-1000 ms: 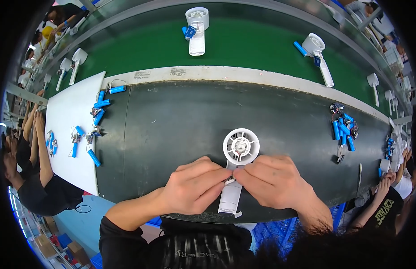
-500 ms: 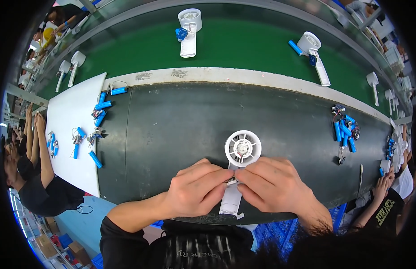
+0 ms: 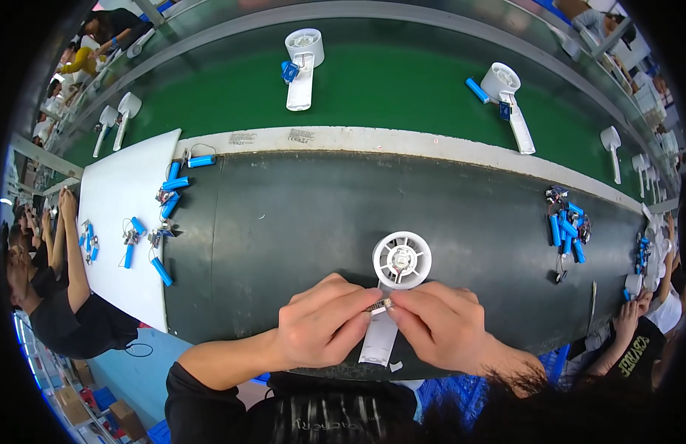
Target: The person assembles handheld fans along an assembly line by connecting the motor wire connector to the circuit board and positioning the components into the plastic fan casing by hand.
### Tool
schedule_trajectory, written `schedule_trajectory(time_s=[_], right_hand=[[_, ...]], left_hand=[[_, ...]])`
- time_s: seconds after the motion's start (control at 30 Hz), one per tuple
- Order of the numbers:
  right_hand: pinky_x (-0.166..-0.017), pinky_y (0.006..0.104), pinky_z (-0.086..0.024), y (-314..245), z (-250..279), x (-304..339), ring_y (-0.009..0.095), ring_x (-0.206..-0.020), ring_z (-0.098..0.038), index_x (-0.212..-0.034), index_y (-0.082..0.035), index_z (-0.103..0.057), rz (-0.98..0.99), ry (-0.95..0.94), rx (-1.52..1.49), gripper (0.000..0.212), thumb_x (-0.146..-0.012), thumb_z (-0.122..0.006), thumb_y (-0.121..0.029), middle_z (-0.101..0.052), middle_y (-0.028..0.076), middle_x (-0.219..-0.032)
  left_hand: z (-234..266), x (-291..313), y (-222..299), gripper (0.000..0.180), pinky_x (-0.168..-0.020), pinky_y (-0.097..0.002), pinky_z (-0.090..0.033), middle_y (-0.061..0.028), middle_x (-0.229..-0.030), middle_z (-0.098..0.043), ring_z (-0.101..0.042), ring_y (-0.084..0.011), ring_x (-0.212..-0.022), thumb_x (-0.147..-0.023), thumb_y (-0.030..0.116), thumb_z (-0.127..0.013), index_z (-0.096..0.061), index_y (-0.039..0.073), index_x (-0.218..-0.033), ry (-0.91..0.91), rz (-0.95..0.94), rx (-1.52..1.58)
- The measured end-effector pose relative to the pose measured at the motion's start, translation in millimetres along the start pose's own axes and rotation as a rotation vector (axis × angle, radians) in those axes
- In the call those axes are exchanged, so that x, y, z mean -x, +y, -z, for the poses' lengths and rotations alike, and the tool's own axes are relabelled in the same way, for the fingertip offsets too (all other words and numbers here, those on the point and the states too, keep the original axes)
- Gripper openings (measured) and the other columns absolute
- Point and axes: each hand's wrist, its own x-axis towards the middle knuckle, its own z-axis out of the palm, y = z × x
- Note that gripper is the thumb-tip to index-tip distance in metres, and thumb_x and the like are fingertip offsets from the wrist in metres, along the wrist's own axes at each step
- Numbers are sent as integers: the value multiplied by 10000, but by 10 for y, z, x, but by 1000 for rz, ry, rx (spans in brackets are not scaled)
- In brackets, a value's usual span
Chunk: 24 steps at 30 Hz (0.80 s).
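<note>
In front of me lies a white handheld fan (image 3: 402, 260), its round spoked head away from me and its open handle shell (image 3: 377, 344) toward me. Over the upper part of the handle, a small circuit board (image 3: 379, 305) is pinched between both hands. My left hand (image 3: 322, 320) grips its left end with thumb and forefinger. The right end is in the fingertips of my right hand (image 3: 448, 324). My fingers hide part of the board and of the handle. A small white scrap (image 3: 396, 366) lies beside the handle's near end.
Blue cylindrical cells (image 3: 568, 226) wired to boards are heaped at the right; several more (image 3: 165, 194) lie at the left by a white board (image 3: 117, 192). Beyond a pale rail (image 3: 357, 139), a green conveyor (image 3: 402, 81) carries other white fans (image 3: 301, 78). Co-workers sit at both sides.
The view has shifted slightly, so the scene sits lower. The small circuit board now shows more between my fingertips, tilted up at its right end. Both hands keep their pinch.
</note>
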Motion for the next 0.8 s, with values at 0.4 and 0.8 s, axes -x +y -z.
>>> schedule_trajectory(time_s=[0.4, 0.8], right_hand=[[-470, 262, -479, -29, -22, 72, 162, -527, -633, -868, -7, -686, -87, 2, -10, 121, -769, -756, 1, -671, 84, -721], [-428, 300, -428, 129, -6, 96, 185, -462, -545, -808, -20, -645, -3, -35, -100, 105, -740, -713, 23, -577, 57, -647]], left_hand=[[-55, 28, -10, 305, -597, -355, -518, -189, -936, -665, -631, -246, -649, -719, -125, -668, -672, -113, -1024, 31, -68, -81], [-98, 17, 6, 342, -592, -370, -506, -187, -893, -643, -609, -269, -654, -651, -110, -657, -661, -140, -992, -53, -201, -221]])
